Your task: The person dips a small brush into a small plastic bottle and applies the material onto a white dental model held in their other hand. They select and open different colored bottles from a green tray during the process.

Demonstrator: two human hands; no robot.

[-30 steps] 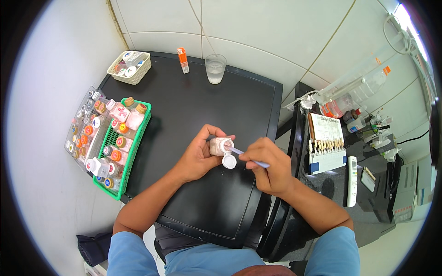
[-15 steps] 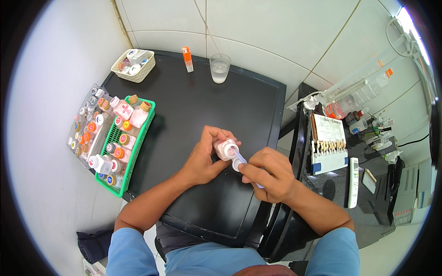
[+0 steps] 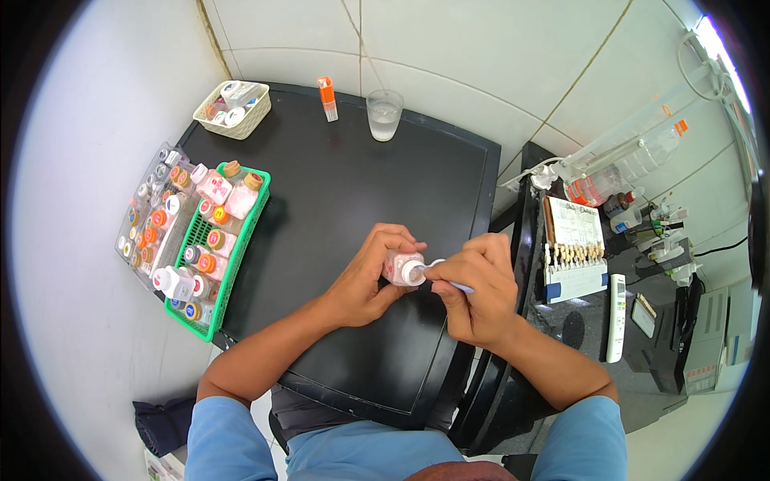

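My left hand (image 3: 365,280) grips a small pink jar (image 3: 395,266) tipped on its side, its white round mouth (image 3: 414,273) facing my right hand. My right hand (image 3: 477,289) pinches a thin tool with a blue handle (image 3: 463,287). The tool's small white tip (image 3: 437,263) touches the rim of the jar's mouth. Both hands hover just above the black table (image 3: 345,184), near its front right part. Whether the jar's mouth is capped is not clear.
A green basket (image 3: 241,240) of small capped bottles and a clear tray of little jars (image 3: 148,216) stand at the left edge. At the back are a woven basket (image 3: 233,111), an orange-capped tube (image 3: 326,98) and a glass of water (image 3: 384,114). A side shelf at the right holds a shade guide (image 3: 573,256) and a remote (image 3: 616,317).
My hands have stayed together over the table. The right hand has shifted the tool, so its white tip now rests at the jar's mouth instead of below it.
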